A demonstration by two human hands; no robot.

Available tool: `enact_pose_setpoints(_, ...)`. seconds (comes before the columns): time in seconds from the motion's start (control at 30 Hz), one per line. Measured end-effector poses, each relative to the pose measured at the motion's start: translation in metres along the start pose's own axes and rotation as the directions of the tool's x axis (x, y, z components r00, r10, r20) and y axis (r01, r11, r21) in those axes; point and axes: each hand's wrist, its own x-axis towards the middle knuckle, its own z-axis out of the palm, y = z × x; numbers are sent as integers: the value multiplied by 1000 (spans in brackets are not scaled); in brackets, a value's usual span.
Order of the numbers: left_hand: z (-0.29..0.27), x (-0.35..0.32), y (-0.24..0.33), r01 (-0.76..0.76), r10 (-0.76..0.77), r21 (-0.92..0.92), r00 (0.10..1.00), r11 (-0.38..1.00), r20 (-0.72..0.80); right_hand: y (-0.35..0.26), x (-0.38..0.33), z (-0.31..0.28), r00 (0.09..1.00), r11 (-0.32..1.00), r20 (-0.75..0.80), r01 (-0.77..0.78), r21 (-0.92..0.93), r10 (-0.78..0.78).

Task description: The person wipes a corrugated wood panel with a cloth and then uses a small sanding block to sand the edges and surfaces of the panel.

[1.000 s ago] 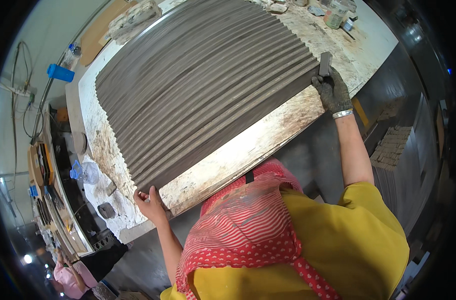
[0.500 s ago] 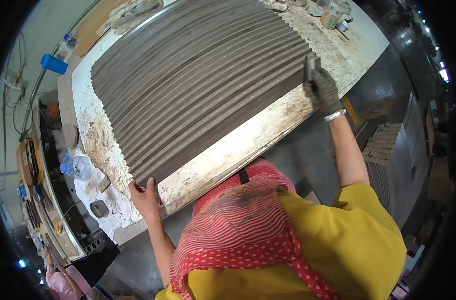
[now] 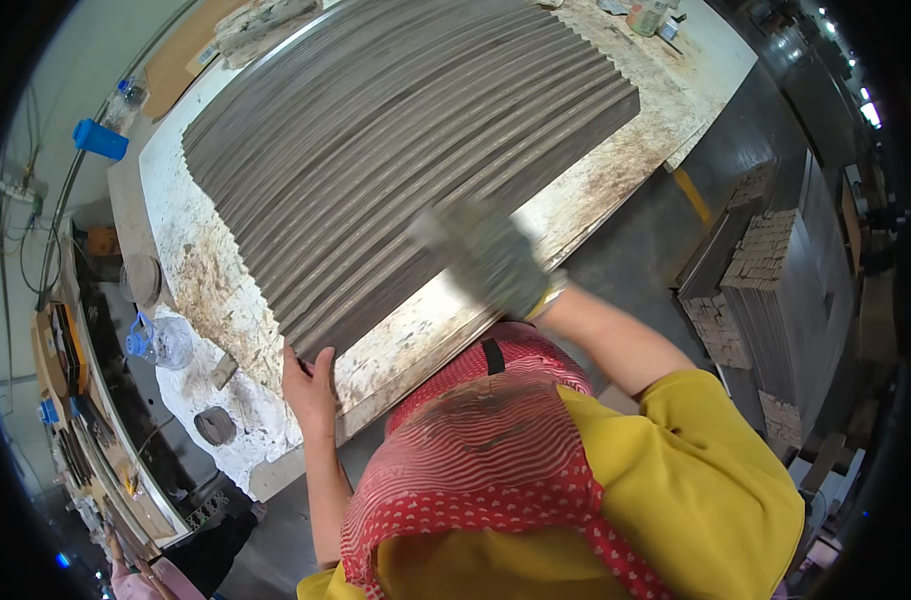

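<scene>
Long dark grey planks (image 3: 415, 170) lie side by side in overlapping rows on a white, stained table (image 3: 415, 340). My bare left hand (image 3: 313, 390) is at the left end of the nearest plank (image 3: 395, 320), thumb on its near side and fingers round the corner. My right hand (image 3: 495, 260), in a dark dirty glove, is over the near planks at mid-length, smeared by motion. It holds a small grey flat block (image 3: 432, 230), too blurred to make out its kind.
Left on the table are a clear plastic bottle (image 3: 165, 342), a dark round roll (image 3: 214, 426) and a small block (image 3: 224, 370). A blue cup (image 3: 100, 139) stands beyond the far left edge. Stacked boards (image 3: 765, 260) stand right. Another person's pink sleeve (image 3: 160, 580) shows lower left.
My right hand has swept left along the near planks from their right end to the middle, with the grey block. My left hand remains at the left corner. The view has shifted slightly.
</scene>
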Motion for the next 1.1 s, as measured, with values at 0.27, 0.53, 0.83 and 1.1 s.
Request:
enact_pose_setpoints(0.27,-8,3,-1,18,-14,-46,997,999,82,-95,13,41,985,924,121,68,377,-122)
enact_pose_setpoints(0.53,-11,4,1,13,-8,-51,996,999,93,-60,9,21,992,998,-113,-55,11,56)
enact_pose_setpoints(0.83,-11,5,-2,-12,19,-69,994,998,106,-95,20,32,983,973,132,97,208,-126)
enact_pose_setpoints(1.1,-9,7,-6,-61,62,-18,993,998,100,-91,9,47,930,952,211,281,125,-302)
